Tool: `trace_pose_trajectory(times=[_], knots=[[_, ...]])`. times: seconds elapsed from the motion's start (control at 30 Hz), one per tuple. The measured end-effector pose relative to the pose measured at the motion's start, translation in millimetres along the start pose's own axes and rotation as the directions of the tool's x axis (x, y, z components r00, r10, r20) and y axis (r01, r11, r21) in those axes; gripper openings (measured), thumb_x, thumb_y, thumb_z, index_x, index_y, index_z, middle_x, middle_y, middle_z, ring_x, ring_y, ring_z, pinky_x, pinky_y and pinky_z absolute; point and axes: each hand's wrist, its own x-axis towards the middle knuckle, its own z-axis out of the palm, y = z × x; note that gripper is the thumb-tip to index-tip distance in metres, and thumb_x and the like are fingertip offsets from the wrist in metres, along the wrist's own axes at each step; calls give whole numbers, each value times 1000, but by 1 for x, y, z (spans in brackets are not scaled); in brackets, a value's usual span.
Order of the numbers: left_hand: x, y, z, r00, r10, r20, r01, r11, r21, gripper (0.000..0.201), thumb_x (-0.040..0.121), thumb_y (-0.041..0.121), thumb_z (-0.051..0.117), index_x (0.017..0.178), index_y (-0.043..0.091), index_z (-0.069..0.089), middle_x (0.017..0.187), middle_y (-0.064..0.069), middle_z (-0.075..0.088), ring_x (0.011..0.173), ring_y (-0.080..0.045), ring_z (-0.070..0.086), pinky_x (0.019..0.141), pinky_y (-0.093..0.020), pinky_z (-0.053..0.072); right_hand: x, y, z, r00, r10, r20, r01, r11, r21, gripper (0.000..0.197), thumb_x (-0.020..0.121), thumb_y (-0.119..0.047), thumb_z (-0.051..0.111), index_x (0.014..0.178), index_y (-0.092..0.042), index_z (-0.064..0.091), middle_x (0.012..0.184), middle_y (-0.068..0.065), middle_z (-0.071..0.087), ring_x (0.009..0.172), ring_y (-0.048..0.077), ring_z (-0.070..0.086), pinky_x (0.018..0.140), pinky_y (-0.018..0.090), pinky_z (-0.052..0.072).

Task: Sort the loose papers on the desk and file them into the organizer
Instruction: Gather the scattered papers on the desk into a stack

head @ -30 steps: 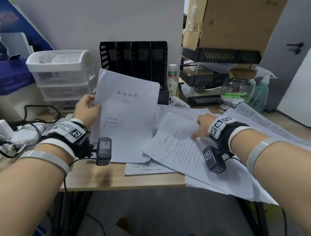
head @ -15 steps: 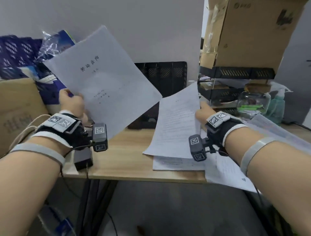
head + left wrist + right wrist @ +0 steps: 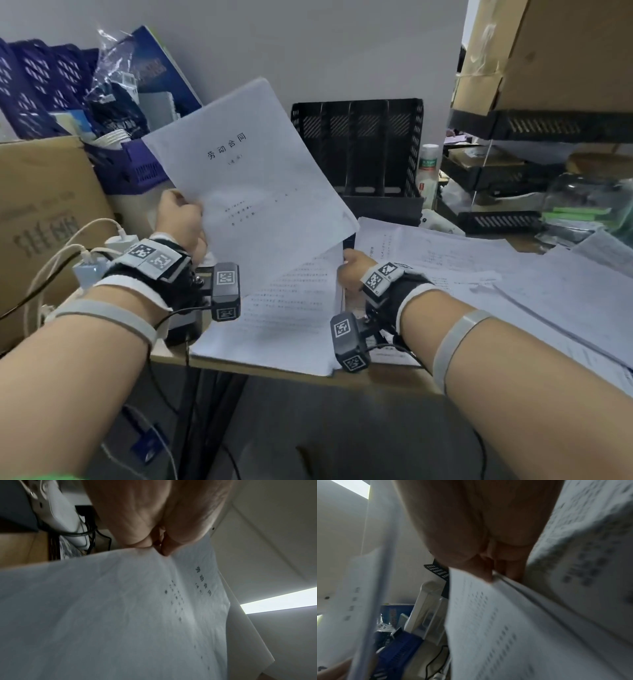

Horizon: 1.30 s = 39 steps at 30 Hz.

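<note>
My left hand (image 3: pixel 181 219) pinches the left edge of a white title-page document (image 3: pixel 253 181) and holds it tilted above the desk, in front of the black upright organizer (image 3: pixel 356 150). In the left wrist view the fingers (image 3: pixel 164 547) pinch this document (image 3: pixel 120 615) at its edge. My right hand (image 3: pixel 352 270) grips the right edge of a printed text sheet (image 3: pixel 284 315) whose lower part lies on the desk front. In the right wrist view, the fingers (image 3: pixel 488 573) clamp that sheet (image 3: pixel 505 628). More loose papers (image 3: pixel 479 270) spread over the desk to the right.
A cardboard box (image 3: pixel 41 219) and blue crates (image 3: pixel 34 89) stand at the left, with white chargers and cables (image 3: pixel 92 260) beside them. Black trays (image 3: pixel 541 126) carrying a carton, a small bottle (image 3: pixel 428 174) and a glass jar (image 3: pixel 589 202) crowd the right back.
The left hand has brought the title-page document down and rightward toward the organizer. The right hand has lowered its text sheet so that it lies flatter on the desk.
</note>
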Motion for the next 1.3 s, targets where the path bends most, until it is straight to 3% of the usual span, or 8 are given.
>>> trace_pose_trajectory(times=[0.17, 0.27, 0.43, 0.57, 0.8, 0.93, 1.17, 1.3], knots=[[-2, -3, 37, 990, -33, 138, 35, 999, -14, 34, 91, -11, 46, 104, 20, 51, 106, -7, 67, 92, -21, 69, 89, -44, 59, 6, 8, -38, 990, 102, 94, -136, 844, 518, 23, 98, -5, 46, 113, 4, 61, 104, 17, 68, 84, 25, 67, 73, 32, 59], [-17, -3, 65, 970, -57, 234, 49, 998, 39, 32, 94, -8, 48, 100, 24, 48, 98, -11, 65, 72, -22, 67, 59, -31, 61, -16, 29, -97, 978, 209, -17, -148, 745, 651, 19, 99, -13, 48, 111, -5, 60, 96, 12, 66, 89, 25, 69, 84, 36, 59], [-67, -16, 126, 881, -101, 462, 101, 995, 26, 34, 94, -9, 48, 95, 25, 50, 101, -11, 67, 83, -26, 68, 69, -37, 60, -85, 80, -182, 939, 281, -198, -206, 921, 329, 13, 94, -23, 59, 99, -12, 64, 95, 9, 69, 78, 21, 67, 83, 38, 57], [-96, -37, 151, 811, -154, 565, 61, 982, 181, 34, 86, -8, 51, 88, 26, 55, 92, -18, 66, 85, -33, 64, 75, -49, 54, -142, 116, -206, 953, 291, -91, -291, 957, 7, 17, 88, -22, 71, 103, -17, 67, 101, 10, 70, 78, 20, 67, 73, 33, 58], [-110, -60, 157, 836, -164, 524, -31, 939, 342, 19, 84, 6, 49, 93, 22, 56, 97, -14, 65, 90, -37, 65, 72, -52, 56, -201, 135, -186, 930, 334, 155, -195, 803, -563, 80, 62, -61, 81, 133, -43, 49, 139, -9, 51, 125, 17, 51, 107, 39, 41], [-91, -84, 162, 865, -141, 482, -20, 950, 313, 25, 76, 16, 54, 86, 38, 58, 109, -12, 70, 99, -38, 70, 87, -63, 57, -213, 150, -158, 959, 244, 144, -52, 651, -758, 114, 56, -61, 83, 150, -31, 26, 152, -3, 34, 141, 21, 35, 115, 41, 32], [-129, -53, 162, 922, -87, 377, 18, 983, 184, 30, 79, 15, 53, 108, 24, 57, 109, -8, 66, 99, -29, 66, 92, -45, 56, -221, 164, -176, 986, 112, -124, -164, 786, -596, 32, 89, -19, 56, 120, -18, 64, 111, 4, 63, 108, 25, 58, 87, 28, 43], [-121, -45, 161, 963, -64, 263, 34, 993, 115, 25, 75, 17, 49, 89, 38, 51, 105, -8, 63, 98, -36, 67, 79, -48, 51, -218, 168, -202, 879, 29, -475, -285, 831, -477, 27, 92, -12, 48, 112, -12, 66, 112, 10, 69, 103, 32, 63, 84, 33, 50]])
